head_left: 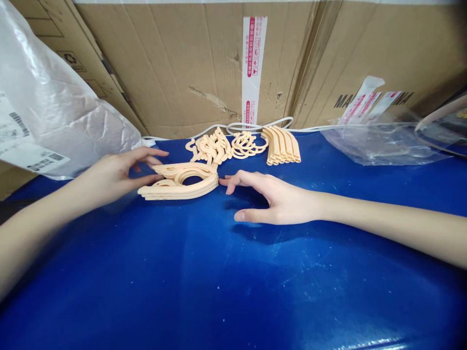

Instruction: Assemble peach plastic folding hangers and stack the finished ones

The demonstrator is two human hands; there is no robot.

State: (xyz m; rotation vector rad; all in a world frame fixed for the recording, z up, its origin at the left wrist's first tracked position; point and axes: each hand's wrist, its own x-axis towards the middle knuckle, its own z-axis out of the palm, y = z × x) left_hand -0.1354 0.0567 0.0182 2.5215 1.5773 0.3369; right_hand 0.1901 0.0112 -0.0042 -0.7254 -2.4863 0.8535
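Note:
A neat stack of flat, curved beige plastic pieces [200, 190], with a rounded opening in the middle, lies on the blue table. My left hand [122, 170] is at its left end, fingers apart; its thumb tip meets or nearly meets the stack, I cannot tell which. At the stack's right end, my right hand [268, 194] has its fingertips touching or very close, with the thumb held apart. Just behind are a pile of hook-shaped beige pieces [213, 146], a heap of ring-like curved pieces [246, 145] and a bundle of long curved bars [282, 145].
The blue tabletop [233, 272] reaches toward me. Cardboard boxes [175, 63] wall off its back edge, with a white cable [314, 129] along them. A white wrapped package [69, 112] leans at the left; a clear plastic bag [383, 143] lies at the right.

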